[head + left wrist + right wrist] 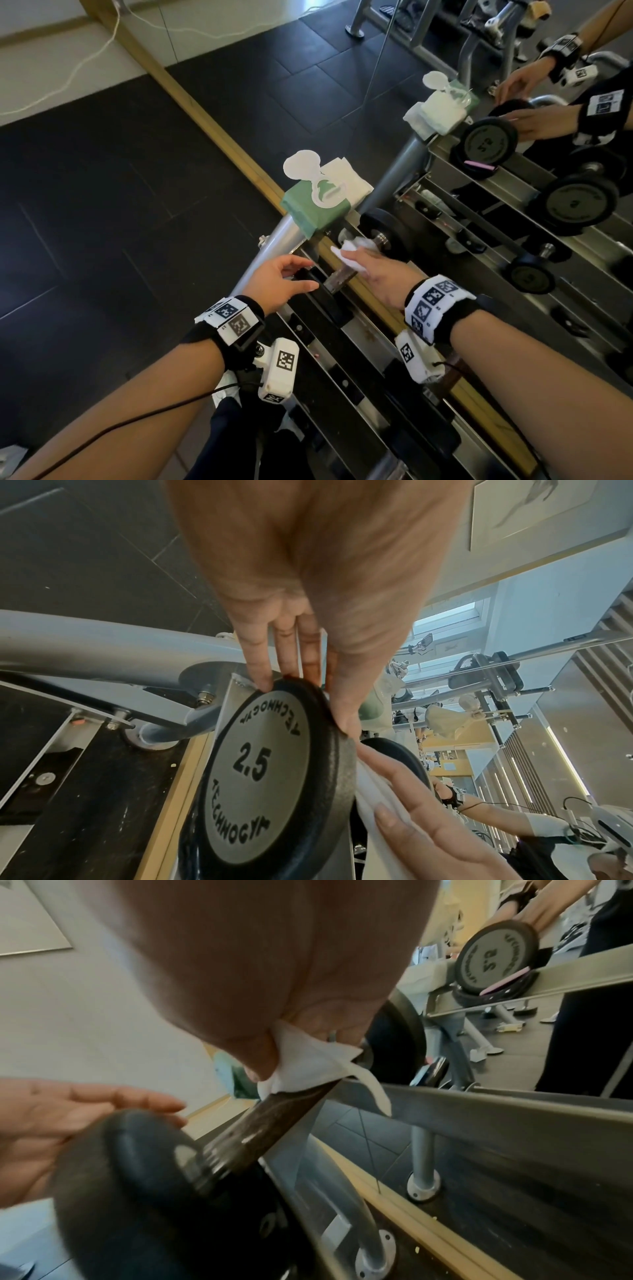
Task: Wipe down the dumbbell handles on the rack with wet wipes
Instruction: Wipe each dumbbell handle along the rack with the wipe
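Note:
A black 2.5 dumbbell lies across the rack [352, 339] with its dark handle [337, 279] showing. My left hand [305, 274] rests on the rim of the near end plate [274, 772], fingers [260, 669] fairly straight along the top edge and thumb on the other side. My right hand [363, 260] grips a white wet wipe [352, 250] wrapped round the handle close to the far end plate [387, 229]. In the right wrist view the wipe [308, 1064] is bunched under the fingers on the handle [274, 1123], one corner hanging loose.
A green wet-wipe pack [315, 209] with its flap open sits on the rack's end, over the grey tube [274, 240]. A wood-framed mirror [219, 137] runs right behind the rack and repeats the dumbbells and hands. Another dumbbell handle [452, 373] lies under my right wrist.

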`<control>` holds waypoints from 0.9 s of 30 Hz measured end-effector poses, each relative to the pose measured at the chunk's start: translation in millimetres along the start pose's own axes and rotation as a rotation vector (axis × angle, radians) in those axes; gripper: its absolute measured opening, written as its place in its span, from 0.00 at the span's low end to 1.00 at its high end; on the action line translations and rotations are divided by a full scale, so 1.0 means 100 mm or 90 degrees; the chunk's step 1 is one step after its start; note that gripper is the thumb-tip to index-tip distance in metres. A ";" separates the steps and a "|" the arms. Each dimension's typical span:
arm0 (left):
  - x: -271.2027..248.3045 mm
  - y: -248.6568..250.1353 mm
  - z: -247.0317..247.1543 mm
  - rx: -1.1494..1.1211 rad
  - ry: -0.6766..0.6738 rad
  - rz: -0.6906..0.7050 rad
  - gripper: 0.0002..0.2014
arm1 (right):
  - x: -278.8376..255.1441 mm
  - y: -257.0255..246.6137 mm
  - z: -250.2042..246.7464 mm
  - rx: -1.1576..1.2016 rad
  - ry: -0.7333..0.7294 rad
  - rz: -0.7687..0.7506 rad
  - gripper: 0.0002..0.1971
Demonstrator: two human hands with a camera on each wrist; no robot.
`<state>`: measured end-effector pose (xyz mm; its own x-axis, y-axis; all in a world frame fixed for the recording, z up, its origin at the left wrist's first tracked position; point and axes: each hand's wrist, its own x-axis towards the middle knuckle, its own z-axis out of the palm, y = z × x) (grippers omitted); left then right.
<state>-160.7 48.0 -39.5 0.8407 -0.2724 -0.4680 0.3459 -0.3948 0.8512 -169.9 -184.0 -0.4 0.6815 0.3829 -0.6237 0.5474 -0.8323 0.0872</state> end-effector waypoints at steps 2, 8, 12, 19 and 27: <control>-0.01 0.00 0.00 -0.005 0.008 -0.003 0.20 | 0.04 0.10 -0.05 -0.273 -0.070 0.011 0.16; -0.01 0.01 0.02 -0.027 0.017 -0.012 0.21 | 0.03 -0.13 0.00 0.386 0.148 0.046 0.31; -0.01 0.02 0.02 -0.040 0.013 -0.021 0.20 | 0.05 -0.13 0.03 0.369 0.118 -0.001 0.30; -0.02 0.02 0.00 -0.024 -0.001 -0.026 0.21 | 0.11 0.11 -0.06 0.387 0.105 0.113 0.26; -0.04 0.04 0.01 -0.054 -0.003 -0.029 0.22 | 0.03 -0.17 0.08 0.321 0.137 -0.034 0.28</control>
<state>-163.3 46.9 -34.6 0.8210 -0.2604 -0.5081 0.4181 -0.3319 0.8456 -181.3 -171.4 -10.0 0.7719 0.4591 -0.4397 0.3190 -0.8780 -0.3568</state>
